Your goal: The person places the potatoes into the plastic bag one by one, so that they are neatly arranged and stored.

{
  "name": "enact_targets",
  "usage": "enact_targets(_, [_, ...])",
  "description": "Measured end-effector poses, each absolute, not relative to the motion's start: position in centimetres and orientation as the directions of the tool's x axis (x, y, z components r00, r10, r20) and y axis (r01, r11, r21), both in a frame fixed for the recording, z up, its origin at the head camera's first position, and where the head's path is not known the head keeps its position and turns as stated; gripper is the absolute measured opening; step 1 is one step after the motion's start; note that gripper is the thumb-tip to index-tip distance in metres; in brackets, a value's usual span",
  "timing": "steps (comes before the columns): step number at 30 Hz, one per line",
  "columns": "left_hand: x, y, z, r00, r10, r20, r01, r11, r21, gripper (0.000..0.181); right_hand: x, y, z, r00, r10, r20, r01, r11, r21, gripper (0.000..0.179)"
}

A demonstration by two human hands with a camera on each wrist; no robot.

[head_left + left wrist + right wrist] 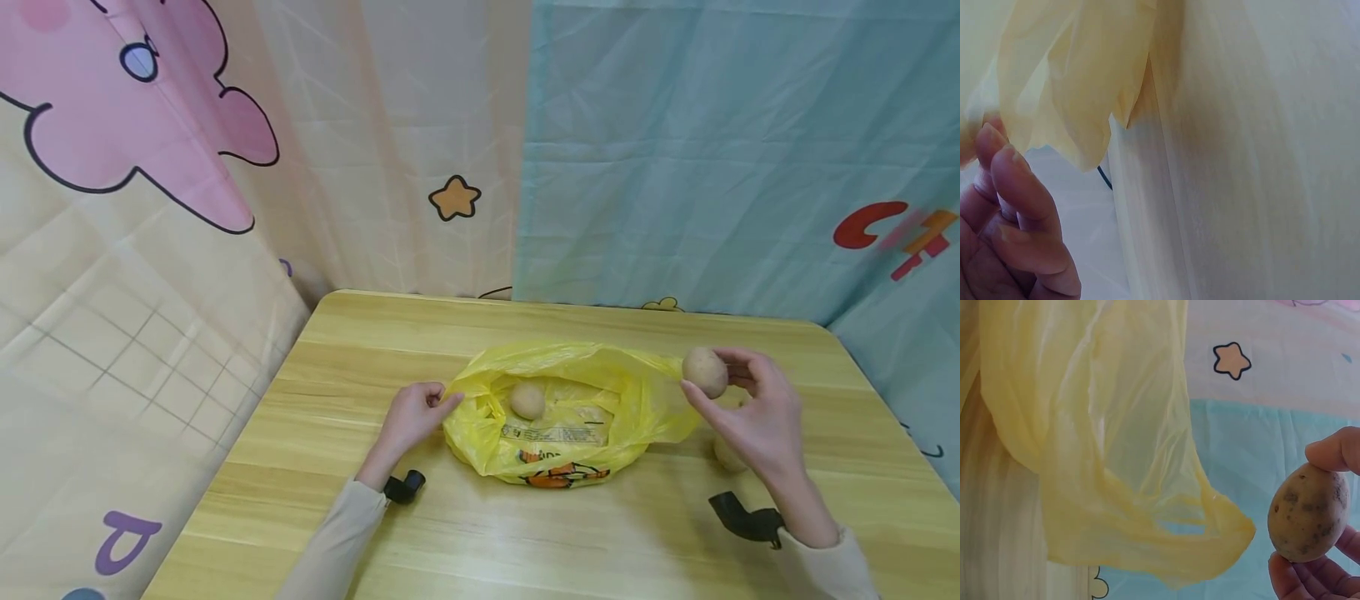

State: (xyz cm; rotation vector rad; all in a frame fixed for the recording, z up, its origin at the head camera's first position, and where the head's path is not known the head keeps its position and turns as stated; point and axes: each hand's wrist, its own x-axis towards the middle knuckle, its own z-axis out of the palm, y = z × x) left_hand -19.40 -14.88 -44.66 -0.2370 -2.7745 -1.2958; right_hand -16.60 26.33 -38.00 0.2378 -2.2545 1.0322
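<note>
A yellow plastic bag (562, 357) lies on the table with its mouth spread wide. My left hand (409, 421) pinches the left edge of the bag's opening between thumb and fingers. Inside the bag rests one potato (527, 401). To the right of the bag, my right hand (774, 421) holds another potato (703, 372) up near the bag's right end, gripped by thumb and fingertips. The right wrist view shows dark spots on this held potato (1310, 515), beside the bag's handle end (1210, 550). Below the right hand, a further potato (727, 455) is partly hidden on the table.
The wooden table (465, 542) ends at the back against a beige and blue curtain (675, 167) with cartoon prints. Black wrist mounts sit on both wrists, the left one (405, 487) and the right one (742, 518) hanging low over the table.
</note>
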Motion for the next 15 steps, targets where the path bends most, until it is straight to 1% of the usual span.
enact_targets(15, [-19.3, -14.8, -44.5, -0.984, 0.11, 0.144, 0.181, 0.642, 0.745, 0.045, -17.8, 23.8, -37.3, -0.774, -0.069, 0.629, -0.515, 0.646, -0.563, 0.057])
